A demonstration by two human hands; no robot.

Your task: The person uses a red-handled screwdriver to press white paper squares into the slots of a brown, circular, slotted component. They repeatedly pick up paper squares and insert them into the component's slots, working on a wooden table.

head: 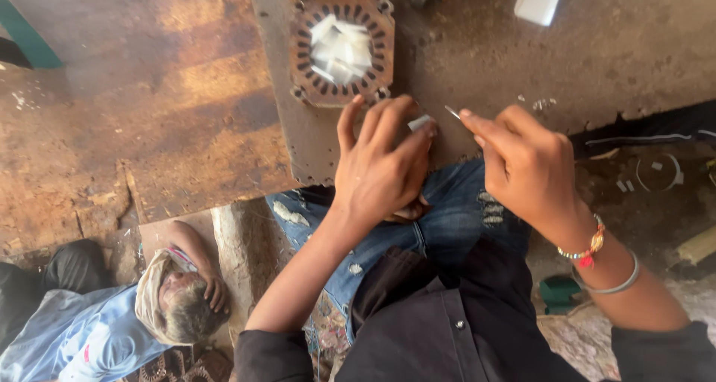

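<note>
My left hand (pixel 380 162) is at the near edge of a worn board (pixel 477 61), its fingers curled on a small white strip of paper (pixel 419 122). My right hand (pixel 526 166), with bangles at the wrist, pinches a thin pointed metal tool (pixel 453 112) whose tip points toward the strip. Just beyond my left hand sits a rusty square motor stator (pixel 341 50) with slots around its round bore and several white paper strips lying inside it.
A white paper piece (pixel 537 5) lies at the board's far right. A rough wooden bench (pixel 149 99) spreads to the left. Another person (pixel 112 315) lies on the ground at lower left. A small green object (pixel 558 292) sits by my right knee.
</note>
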